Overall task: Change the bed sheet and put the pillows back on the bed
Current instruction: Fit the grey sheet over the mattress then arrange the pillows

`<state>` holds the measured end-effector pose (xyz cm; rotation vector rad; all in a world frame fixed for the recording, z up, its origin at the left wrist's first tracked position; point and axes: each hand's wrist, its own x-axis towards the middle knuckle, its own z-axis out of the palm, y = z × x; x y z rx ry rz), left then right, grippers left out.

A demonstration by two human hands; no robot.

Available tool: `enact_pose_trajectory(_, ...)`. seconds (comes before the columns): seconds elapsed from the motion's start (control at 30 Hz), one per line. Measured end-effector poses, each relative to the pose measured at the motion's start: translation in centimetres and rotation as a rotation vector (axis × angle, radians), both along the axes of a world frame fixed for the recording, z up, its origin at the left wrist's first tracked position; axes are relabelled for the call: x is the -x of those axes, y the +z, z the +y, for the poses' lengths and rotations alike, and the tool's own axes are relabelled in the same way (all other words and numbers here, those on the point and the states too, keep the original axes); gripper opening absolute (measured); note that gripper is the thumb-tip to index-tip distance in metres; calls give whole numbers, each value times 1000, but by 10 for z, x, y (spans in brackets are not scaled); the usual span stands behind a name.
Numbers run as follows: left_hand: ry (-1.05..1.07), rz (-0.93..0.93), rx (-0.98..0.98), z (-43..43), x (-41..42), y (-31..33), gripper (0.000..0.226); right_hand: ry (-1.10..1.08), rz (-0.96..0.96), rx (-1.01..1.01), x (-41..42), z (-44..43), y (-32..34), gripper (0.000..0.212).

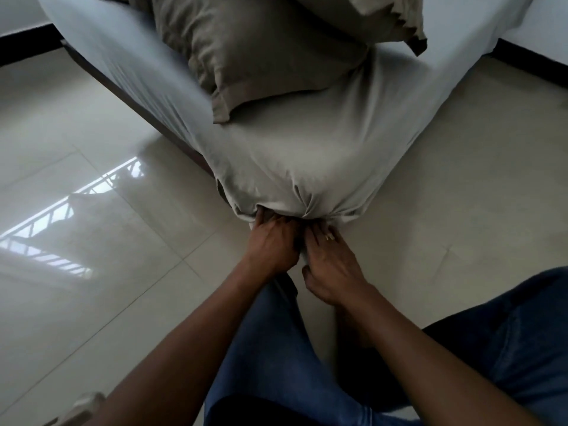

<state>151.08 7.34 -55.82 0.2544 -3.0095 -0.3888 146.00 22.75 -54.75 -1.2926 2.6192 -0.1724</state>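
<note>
Down at the bed's corner, two hands work the sheet

Crouched on the tiled floor (92,186), a person in blue jeans (276,348) reaches both bare arms to the near corner of the bed (132,98), where the grey sheet (307,155) is drawn over the mattress and bunched into tight folds at the lower edge. The left hand (272,241) has its fingers (261,218) curled into that gather and grasps the cloth, the tips hidden under the corner. Just beside it, touching the same folds, the right hand (332,272) stretches its fingers (321,235) forward to the hem; whether they grip the cloth or only press against it cannot be told. A narrow strip of sheet hangs between the two hands.

Farther up the bed, a taupe pillow (261,50) lies on the sheet, one flanged corner pointing at the left edge. A second pillow (384,16) rests against it near the far right edge, cut off by the top of the picture.

A window's bright reflection (61,229) shines on the floor to the left of the bed, and a black skirting board (27,44) runs along the wall.
</note>
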Motion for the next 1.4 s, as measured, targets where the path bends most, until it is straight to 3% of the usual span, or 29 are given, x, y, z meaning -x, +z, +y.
enact_pose_trajectory(0.1, -111, 176, -153, -17, -24, 0, 64, 3, 15, -38, 16, -17, 4, 74)
enact_pose_trajectory(0.17, -152, 270, -148, -9, -47, -5, 69, 7, 29, -45, 20, -23, 7, 70)
enact_pose_trajectory(0.3, -185, 113, -53, 10, -40, -21, 83, 9, -72, 25, 22, -14, 14, 67)
enact_pose_trajectory(0.4, -65, -6, 4, 9, -19, -15, 71, -133, -201, 282, 13, 14, 24, 50)
enact_pose_trajectory(0.47, 11, -136, 9, 13, -2, -6, 59, -531, -536, 693, 5, 22, 30, 44)
enact_pose_trajectory(0.53, 60, -146, 79, 18, 9, -2, 51, -840, -1198, 1155, 11, 12, 40, 21)
enact_pose_trajectory(0.57, 74, -128, 99, 18, 11, 0, 49, -907, -1463, 1290, 20, 4, 42, 18)
enact_pose_trajectory(0.63, 52, -43, 12, 13, 4, 0, 48, -911, -1680, 1359, 42, -13, 44, 50)
enact_pose_trajectory(0.7, -45, 71, -134, 1, -13, 3, 51, -853, -1703, 1345, 57, -29, 41, 81)
enact_pose_trajectory(0.77, -115, 294, -161, -5, -32, 2, 55, -874, -1724, 1372, 65, -38, 42, 96)
enact_pose_trajectory(0.8, -51, 388, -215, 1, -44, 1, 52, -908, -1721, 1384, 69, -40, 42, 100)
enact_pose_trajectory(0.87, 238, 487, -624, 22, -58, 1, 44, -1011, -1704, 1420, 76, -45, 46, 103)
enact_pose_trajectory(0.97, 599, 541, -1690, 41, -38, 21, 39, -1039, -1734, 1417, 76, -49, 49, 103)
enact_pose_trajectory(1.03, 699, 614, -2104, 33, -21, 29, 45, -1017, -1748, 1394, 71, -45, 51, 99)
enact_pose_trajectory(1.17, 610, 632, -2340, 11, -1, 38, 78, -1084, -1598, 1427, 51, -23, 55, 69)
enact_pose_trajectory(1.23, 645, 665, -2396, 5, 12, 40, 82, -1183, -1552, 1413, 29, -13, 47, 63)
enact_pose_trajectory(1.3, 687, 702, -2416, 3, 22, 46, 79, -1127, -1700, 1375, 8, -20, 46, 68)
enact_pose_trajectory(1.4, 736, 651, -2430, -3, 28, 47, 72, -1088, -1819, 1562, 1, -53, 55, 61)
